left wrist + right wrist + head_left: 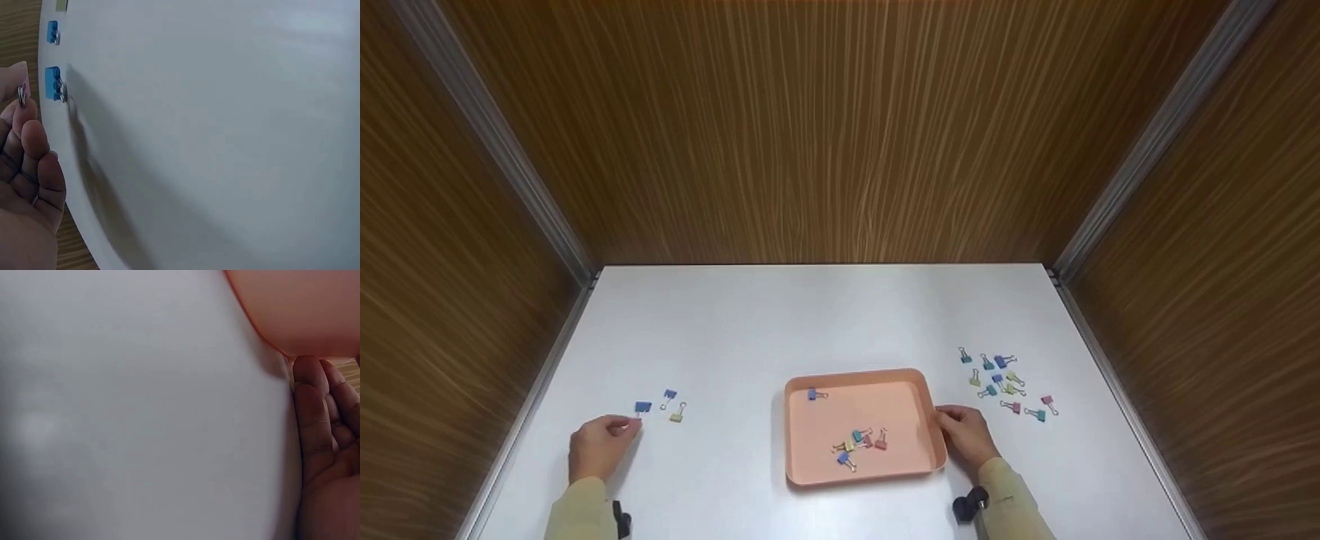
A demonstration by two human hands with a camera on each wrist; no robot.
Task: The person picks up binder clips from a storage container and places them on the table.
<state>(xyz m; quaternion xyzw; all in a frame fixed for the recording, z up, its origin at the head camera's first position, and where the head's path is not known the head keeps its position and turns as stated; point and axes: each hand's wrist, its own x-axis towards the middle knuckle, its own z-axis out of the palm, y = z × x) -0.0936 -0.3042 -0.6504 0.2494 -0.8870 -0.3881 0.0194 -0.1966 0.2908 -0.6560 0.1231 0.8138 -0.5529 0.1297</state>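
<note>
My left hand (604, 446) pinches a small pink binder clip (26, 90) between thumb and forefinger, its metal handles showing in the left wrist view. Just beyond the fingertips lies a blue binder clip (643, 407), with a smaller blue binder clip (670, 394) and a yellow binder clip (677, 416) farther to its right. At the right side of a shallow pink tray (870, 478), my right hand (969, 435) holds the rim, fingers against the outer wall. Inside the tray, a blue binder clip (813, 394) lies at the back left and several mixed-colour clips cluster near the front.
Several loose binder clips, among them a teal one (1039, 415) and a pink one (1048, 401), are scattered on the white table (720, 322) right of the tray. Wood-grain panels (825, 135) enclose the table at the back and both sides.
</note>
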